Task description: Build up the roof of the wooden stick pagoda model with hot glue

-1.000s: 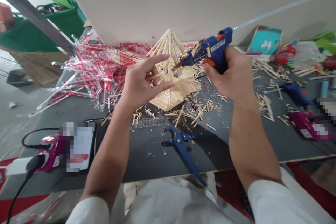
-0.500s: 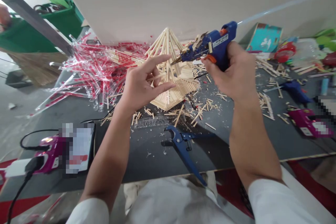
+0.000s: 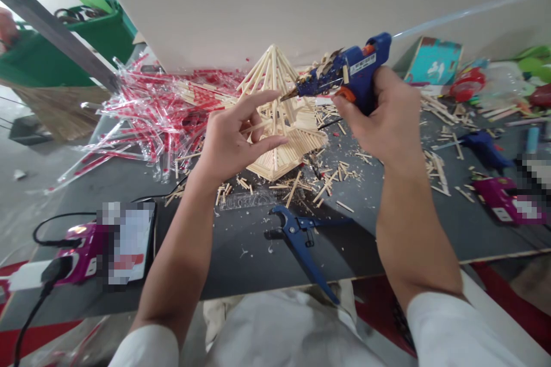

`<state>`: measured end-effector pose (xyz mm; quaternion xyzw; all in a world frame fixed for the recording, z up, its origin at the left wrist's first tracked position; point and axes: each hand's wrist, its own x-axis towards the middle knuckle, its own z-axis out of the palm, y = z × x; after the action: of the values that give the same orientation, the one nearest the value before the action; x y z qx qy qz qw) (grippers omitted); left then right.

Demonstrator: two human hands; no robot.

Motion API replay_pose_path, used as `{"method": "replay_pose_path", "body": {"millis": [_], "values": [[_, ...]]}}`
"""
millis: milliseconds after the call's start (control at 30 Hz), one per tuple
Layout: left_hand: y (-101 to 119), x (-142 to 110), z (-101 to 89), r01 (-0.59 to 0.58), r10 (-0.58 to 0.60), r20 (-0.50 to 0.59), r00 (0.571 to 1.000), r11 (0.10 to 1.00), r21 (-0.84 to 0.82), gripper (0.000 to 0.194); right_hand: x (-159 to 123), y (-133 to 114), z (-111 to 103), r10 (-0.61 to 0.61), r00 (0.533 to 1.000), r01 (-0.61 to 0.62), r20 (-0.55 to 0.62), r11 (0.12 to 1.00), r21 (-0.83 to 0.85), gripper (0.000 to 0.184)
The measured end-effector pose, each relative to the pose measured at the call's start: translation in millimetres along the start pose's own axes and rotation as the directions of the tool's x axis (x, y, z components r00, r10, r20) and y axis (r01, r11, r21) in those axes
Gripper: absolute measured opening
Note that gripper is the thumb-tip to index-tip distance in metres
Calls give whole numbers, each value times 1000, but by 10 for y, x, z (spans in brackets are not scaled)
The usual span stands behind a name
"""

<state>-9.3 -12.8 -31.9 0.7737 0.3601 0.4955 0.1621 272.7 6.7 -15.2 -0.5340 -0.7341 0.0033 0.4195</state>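
Note:
A small pyramid-topped model of thin wooden sticks [image 3: 272,69] stands on the dark table, its flat stick-covered base spreading out below. My left hand [image 3: 235,135] is at its left side, thumb and index finger spread apart in front of it, the other fingers partly curled. Whether those fingertips touch the sticks I cannot tell. Wrapped around the handle of a blue hot glue gun [image 3: 361,69] is my right hand [image 3: 390,117], with the thumb by the orange trigger. The gun's nozzle points left, close to the upright sticks, and a long clear glue stick extends from its rear.
Blue pipe cutters [image 3: 297,235] and a clear ruler [image 3: 247,199] lie in front of the model. Red-and-clear plastic wrappers [image 3: 159,114] heap at left. A phone [image 3: 131,243] is near my left arm; a second glue gun [image 3: 486,149] rests at right. Cut sticks [image 3: 331,180] litter the table.
The glue gun has tilted and shifted very slightly, its nozzle staying near the same upright sticks. My left hand has barely moved.

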Motion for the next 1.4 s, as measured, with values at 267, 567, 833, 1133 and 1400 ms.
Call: {"method": "replay_pose_path", "body": {"millis": [267,567,833,1133,1400], "values": [[-11,28,-86,-119,122,-28,992,991,68,59,27,-75,-56,9,994,-13,-105,999,-30,34],[293,19,-231,-96,108,-12,994,922,376,53,1,-142,-239,-78,995,63,-62,974,-218,21],[334,13,-303,-80,89,-5,996,922,379,53,-24,-191,-299,-61,998,58,-10,978,-202,35],[350,16,-286,-68,77,-11,997,929,365,51,-72,-280,-365,-68,997,75,38,964,-255,35],[553,24,-332,94,-151,64,987,840,535,54,-122,-308,-365,-183,983,175,18,902,-395,40]]}}
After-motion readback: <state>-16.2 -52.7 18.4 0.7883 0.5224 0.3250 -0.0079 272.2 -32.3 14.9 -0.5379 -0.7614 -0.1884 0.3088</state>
